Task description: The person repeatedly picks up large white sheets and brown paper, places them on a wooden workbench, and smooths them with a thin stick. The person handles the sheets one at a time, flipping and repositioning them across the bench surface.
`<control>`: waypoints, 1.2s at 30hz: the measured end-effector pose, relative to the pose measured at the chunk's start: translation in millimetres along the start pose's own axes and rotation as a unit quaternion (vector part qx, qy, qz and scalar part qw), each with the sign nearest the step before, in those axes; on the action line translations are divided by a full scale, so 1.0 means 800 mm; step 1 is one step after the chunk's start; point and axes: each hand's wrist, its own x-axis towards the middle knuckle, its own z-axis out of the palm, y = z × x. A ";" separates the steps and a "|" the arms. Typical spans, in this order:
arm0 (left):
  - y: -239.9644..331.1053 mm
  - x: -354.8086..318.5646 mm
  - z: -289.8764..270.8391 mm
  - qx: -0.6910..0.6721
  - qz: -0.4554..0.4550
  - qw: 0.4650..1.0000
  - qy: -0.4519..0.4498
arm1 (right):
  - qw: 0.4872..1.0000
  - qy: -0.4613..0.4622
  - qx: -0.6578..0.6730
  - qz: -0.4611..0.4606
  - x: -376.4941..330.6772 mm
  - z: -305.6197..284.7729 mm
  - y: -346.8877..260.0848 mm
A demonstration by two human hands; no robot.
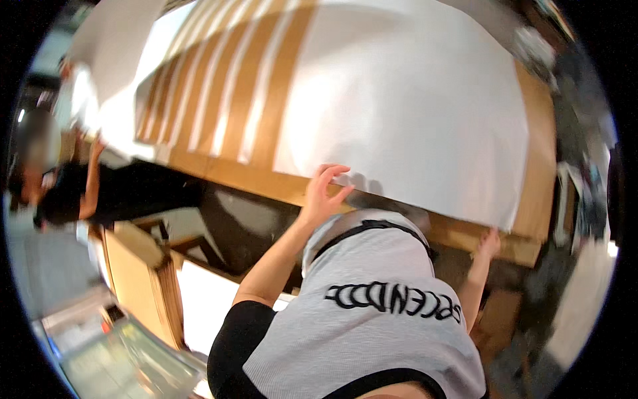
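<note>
A large white sheet (412, 100) lies on a brown board (537, 153) in front of me. Left of it, several narrow white strips (227, 86) run side by side with brown showing between them. My left hand (325, 193) is at the sheet's near edge, fingers curved and apart, holding nothing. Close to the near right corner of the sheet, my right hand (490, 244) is at the board's edge. Its fingers are small and blurred, so whether they grip the edge is unclear.
On the left, another person (63, 189) in dark clothes reaches an arm toward the board. Brown panels (143, 276) and a white panel (206, 306) stand below left. A clear plastic-like bundle (533, 50) lies beyond the far right. Blurred items (570, 206) line the right side.
</note>
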 end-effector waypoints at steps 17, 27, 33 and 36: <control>-0.061 -0.033 -0.050 -0.555 -0.398 0.686 0.250 | 0.803 -0.310 -0.354 -0.366 -0.216 0.171 -0.140; 0.100 -0.038 -0.046 -0.536 -0.076 0.812 0.216 | 0.788 -0.427 -0.318 -0.308 -0.183 0.178 -0.108; 0.335 -0.058 -0.043 -0.520 0.377 0.766 0.035 | 0.768 -0.452 -0.326 -0.315 -0.155 0.182 -0.102; 0.411 -0.103 0.017 -0.537 0.457 0.694 0.147 | 0.755 -0.501 -0.314 -0.284 -0.162 0.186 -0.106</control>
